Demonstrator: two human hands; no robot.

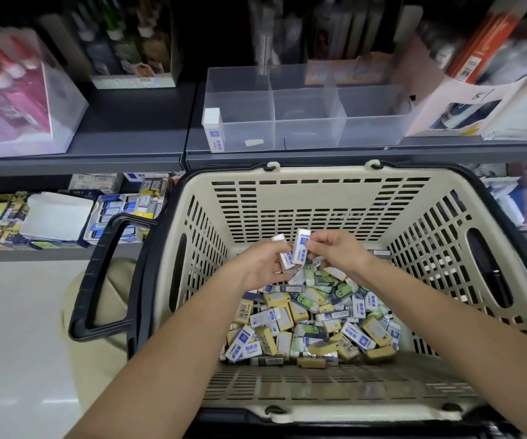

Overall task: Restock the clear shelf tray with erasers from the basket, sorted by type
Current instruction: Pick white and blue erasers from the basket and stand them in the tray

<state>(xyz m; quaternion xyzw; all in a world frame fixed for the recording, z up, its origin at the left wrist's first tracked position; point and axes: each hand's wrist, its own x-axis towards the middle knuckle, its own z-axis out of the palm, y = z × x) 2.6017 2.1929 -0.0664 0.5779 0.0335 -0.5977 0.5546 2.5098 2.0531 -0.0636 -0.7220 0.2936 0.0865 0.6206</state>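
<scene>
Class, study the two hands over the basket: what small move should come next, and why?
Probably carry the blue-and-white erasers up to the clear tray and stand them in its front left compartment. Both the left hand and right hand grip that type, and one matching eraser stands there.

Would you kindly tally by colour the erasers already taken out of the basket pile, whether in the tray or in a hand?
blue-and-white erasers: 3 (1 in the clear tray, 1 in the left hand, 1 in the right hand)
yellow erasers: 0, all in the basket
green erasers: 0, all in the basket
Total: 3
</scene>
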